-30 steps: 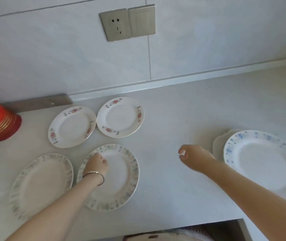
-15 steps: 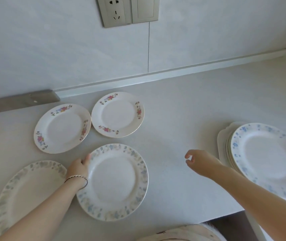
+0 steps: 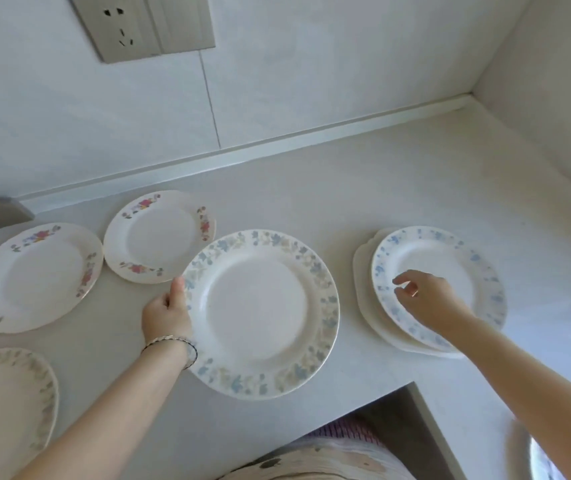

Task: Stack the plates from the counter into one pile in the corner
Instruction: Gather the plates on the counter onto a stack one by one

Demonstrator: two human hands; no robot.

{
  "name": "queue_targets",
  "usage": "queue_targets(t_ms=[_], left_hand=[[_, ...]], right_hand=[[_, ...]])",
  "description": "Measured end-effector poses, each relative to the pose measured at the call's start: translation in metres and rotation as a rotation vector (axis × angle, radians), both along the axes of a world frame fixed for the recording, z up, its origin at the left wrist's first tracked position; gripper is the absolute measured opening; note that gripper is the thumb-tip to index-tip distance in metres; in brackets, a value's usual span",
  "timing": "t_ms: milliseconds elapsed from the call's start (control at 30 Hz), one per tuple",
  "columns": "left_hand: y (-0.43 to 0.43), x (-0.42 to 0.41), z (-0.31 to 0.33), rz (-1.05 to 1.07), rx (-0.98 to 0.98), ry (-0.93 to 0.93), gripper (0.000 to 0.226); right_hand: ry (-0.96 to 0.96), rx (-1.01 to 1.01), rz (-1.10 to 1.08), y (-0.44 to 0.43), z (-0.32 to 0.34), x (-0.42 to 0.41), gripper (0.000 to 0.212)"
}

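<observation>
My left hand (image 3: 166, 315) grips the left rim of a large plate with a blue and beige leaf border (image 3: 260, 313), held just above the counter at the centre. To its right stands the pile of plates (image 3: 415, 344), topped by a blue-flowered plate (image 3: 485, 271). My right hand (image 3: 426, 299) hovers over the pile's left side, fingers loosely curled and holding nothing. Two red-flowered plates (image 3: 36, 277) (image 3: 159, 235) lie flat at the back left. Another leaf-bordered plate (image 3: 7, 407) lies at the front left.
The white counter (image 3: 398, 188) meets the tiled back wall and a side wall at the right, forming the corner behind the pile. A wall socket (image 3: 142, 24) sits high on the wall. The counter's front edge steps back at the lower right (image 3: 412, 388).
My left hand took hold of the leaf-bordered plate by its rim and carried it rightward toward the pile. My right hand moved right, over the pile. The view swung right.
</observation>
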State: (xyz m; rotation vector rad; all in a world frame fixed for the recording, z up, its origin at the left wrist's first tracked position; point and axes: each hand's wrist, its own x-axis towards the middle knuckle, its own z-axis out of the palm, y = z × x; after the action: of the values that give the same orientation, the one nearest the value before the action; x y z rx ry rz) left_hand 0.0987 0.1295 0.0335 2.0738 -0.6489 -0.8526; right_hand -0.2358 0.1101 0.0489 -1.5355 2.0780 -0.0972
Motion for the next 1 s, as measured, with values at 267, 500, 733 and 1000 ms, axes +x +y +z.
queue_targets(t_ms=[267,500,733,1000], left_hand=[[-0.037,-0.162,0.010,-0.172,0.003,0.086,0.054],[-0.053,-0.255,-0.007,-0.296,0.123,0.064,0.054],[-0.064,-0.280,-0.027,-0.352,0.160,0.011,0.054],[-0.065,-0.251,-0.034,-0.879,0.212,-0.438,0.047]], right_hand=[[0.034,-0.057,-0.257,0.037,-0.003,-0.120,0.026],[-0.029,-0.032,-0.352,0.065,-0.018,-0.176,0.024],[-0.091,-0.015,-0.372,0.069,-0.034,-0.198,0.025],[-0.141,0.029,-0.393,0.068,-0.043,-0.196,0.027]])
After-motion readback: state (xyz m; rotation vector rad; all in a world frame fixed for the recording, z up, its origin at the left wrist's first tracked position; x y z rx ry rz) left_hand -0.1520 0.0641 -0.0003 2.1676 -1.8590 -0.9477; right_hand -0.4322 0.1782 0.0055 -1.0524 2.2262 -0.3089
